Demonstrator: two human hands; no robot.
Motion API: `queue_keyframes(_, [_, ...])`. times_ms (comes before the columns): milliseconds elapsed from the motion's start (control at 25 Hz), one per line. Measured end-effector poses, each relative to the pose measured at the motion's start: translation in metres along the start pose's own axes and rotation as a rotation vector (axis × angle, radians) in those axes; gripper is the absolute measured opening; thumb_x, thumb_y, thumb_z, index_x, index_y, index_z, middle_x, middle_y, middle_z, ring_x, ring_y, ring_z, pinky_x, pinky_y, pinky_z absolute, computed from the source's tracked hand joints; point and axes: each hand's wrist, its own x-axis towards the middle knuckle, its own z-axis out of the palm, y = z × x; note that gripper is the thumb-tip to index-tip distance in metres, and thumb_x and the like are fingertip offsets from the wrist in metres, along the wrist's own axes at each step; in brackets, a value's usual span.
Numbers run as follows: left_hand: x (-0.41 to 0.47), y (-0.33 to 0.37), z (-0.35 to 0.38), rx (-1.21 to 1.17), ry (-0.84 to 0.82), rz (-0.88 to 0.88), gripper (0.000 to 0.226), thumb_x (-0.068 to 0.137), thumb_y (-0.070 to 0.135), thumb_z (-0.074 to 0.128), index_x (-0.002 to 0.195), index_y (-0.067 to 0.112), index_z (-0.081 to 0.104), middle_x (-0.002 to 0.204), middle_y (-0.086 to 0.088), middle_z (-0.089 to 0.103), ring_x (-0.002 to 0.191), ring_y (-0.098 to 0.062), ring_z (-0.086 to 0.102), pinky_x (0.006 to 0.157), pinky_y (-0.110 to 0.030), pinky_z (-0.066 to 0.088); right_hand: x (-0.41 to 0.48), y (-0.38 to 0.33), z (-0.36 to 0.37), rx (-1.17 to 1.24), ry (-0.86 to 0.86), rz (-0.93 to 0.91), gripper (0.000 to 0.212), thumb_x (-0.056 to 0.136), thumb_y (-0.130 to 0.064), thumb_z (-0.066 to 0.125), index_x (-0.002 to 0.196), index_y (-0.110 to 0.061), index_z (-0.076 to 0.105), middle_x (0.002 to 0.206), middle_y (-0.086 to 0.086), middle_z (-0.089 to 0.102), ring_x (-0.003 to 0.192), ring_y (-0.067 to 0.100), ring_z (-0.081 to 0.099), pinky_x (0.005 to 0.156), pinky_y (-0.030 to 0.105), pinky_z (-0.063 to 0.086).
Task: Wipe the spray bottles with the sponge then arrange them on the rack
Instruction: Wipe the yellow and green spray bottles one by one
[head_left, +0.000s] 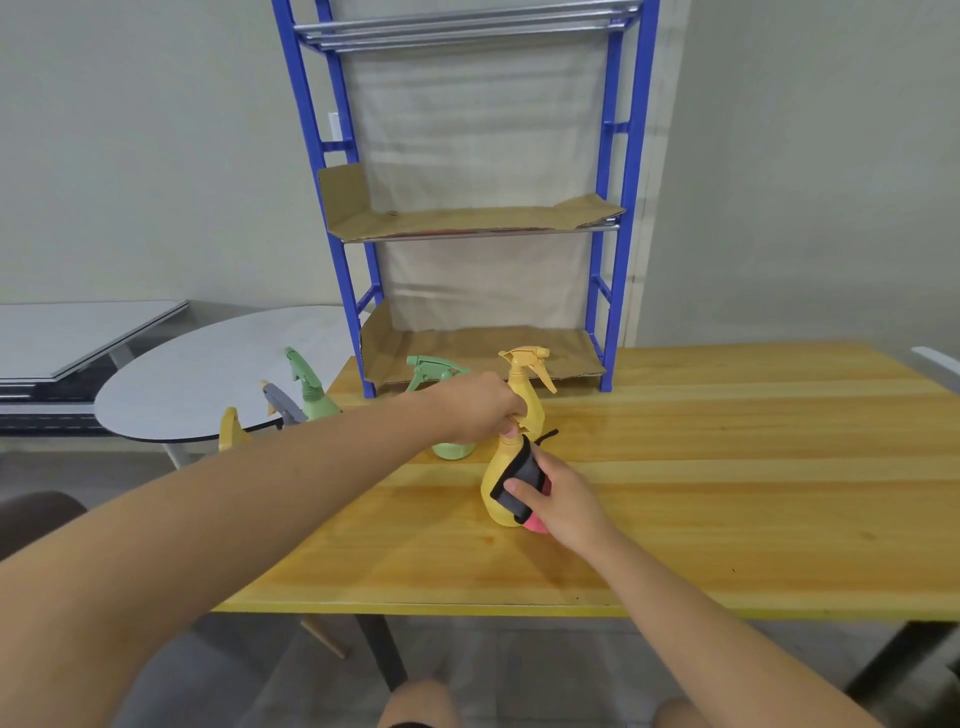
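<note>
A yellow spray bottle (500, 470) stands on the wooden table (727, 493). My left hand (475, 408) grips its head from above. My right hand (563, 501) presses a dark grey and pink sponge (522, 480) against the bottle's right side. Behind it stand another yellow spray bottle (527, 387) and a green one (434, 371), partly hidden by my left hand. Further left are a green bottle (309, 387), a grey-headed one (280, 402) and a yellow one (231, 428), partly hidden by my arm. The blue rack (621, 208) stands at the table's back edge, its shelves lined with cardboard.
A round grey table (208, 374) and a stack of grey boards (67, 338) lie to the left. A dark chair (36, 519) sits at lower left. A white object (937, 364) pokes in at the right edge.
</note>
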Motion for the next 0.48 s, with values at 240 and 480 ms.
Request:
queue_keyframes(240, [0.004, -0.002, 0.001, -0.098, -0.011, -0.099, 0.025, 0.100, 0.031, 0.059, 0.093, 0.007, 0.063, 0.076, -0.004, 0.057, 0.079, -0.026, 0.055, 0.063, -0.035, 0.037, 0.014, -0.025, 0.006, -0.017, 0.133, 0.053, 0.018, 0.094, -0.043, 0.064, 0.104, -0.027, 0.062, 0.093, -0.010, 0.067, 0.088, 0.010, 0.062, 0.067, 0.020, 0.042])
queue_keyframes(480, [0.005, -0.003, 0.003, -0.147, -0.003, -0.147, 0.025, 0.099, 0.031, 0.060, 0.098, 0.007, 0.068, 0.086, -0.008, 0.067, 0.083, -0.026, 0.060, 0.069, -0.039, 0.048, 0.012, -0.009, 0.012, -0.048, 0.126, 0.000, 0.028, 0.090, -0.046, 0.067, 0.111, -0.028, 0.061, 0.099, -0.012, 0.068, 0.093, 0.007, 0.063, 0.078, 0.026, 0.054])
